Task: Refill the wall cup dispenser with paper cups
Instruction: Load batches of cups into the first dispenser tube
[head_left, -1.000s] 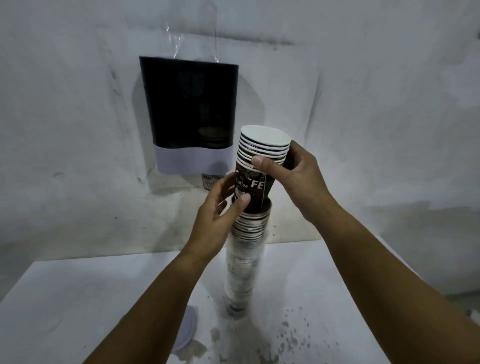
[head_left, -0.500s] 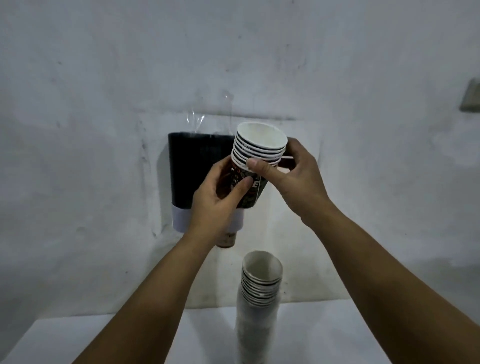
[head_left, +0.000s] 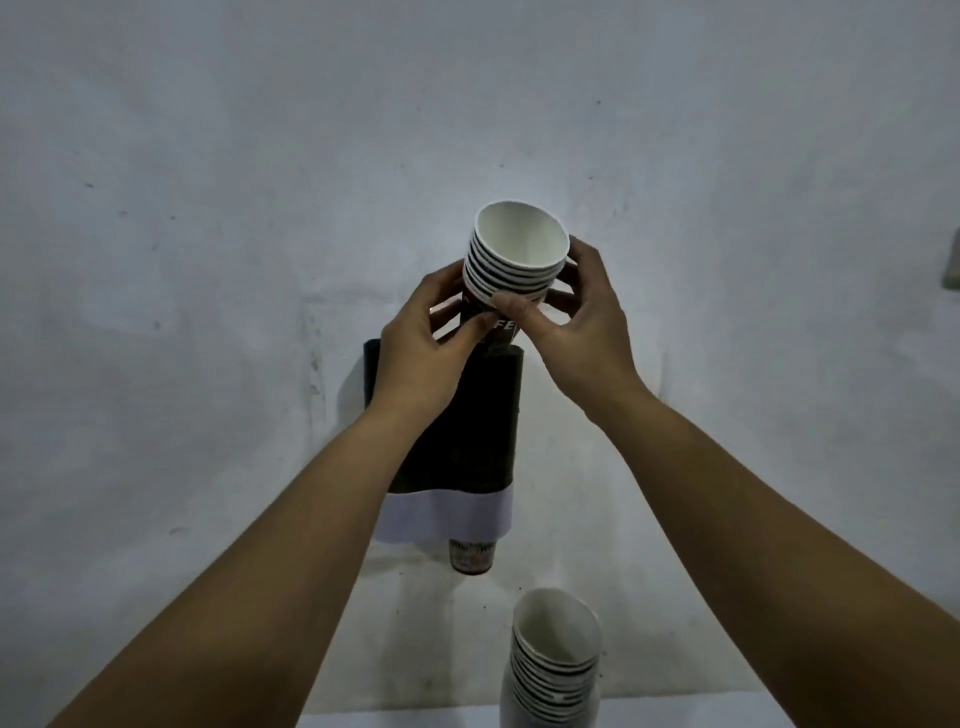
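A short stack of several nested paper cups, white inside with dark printed sides, is held upright just above the top of the wall dispenser. My left hand grips the stack's lower left side. My right hand grips its right side, thumb across the front. The dispenser is a black sleeve with a white band at its bottom, and one cup's base pokes out below. My left forearm hides the dispenser's left part.
A tall stack of paper cups stands on the white table at the lower right, below the dispenser. The grey-white wall fills the background. A small fixture sits at the right edge.
Both hands lifted the short stack off the tall stack and raised it from in front of the dispenser to just above its top opening. The camera tilted upward.
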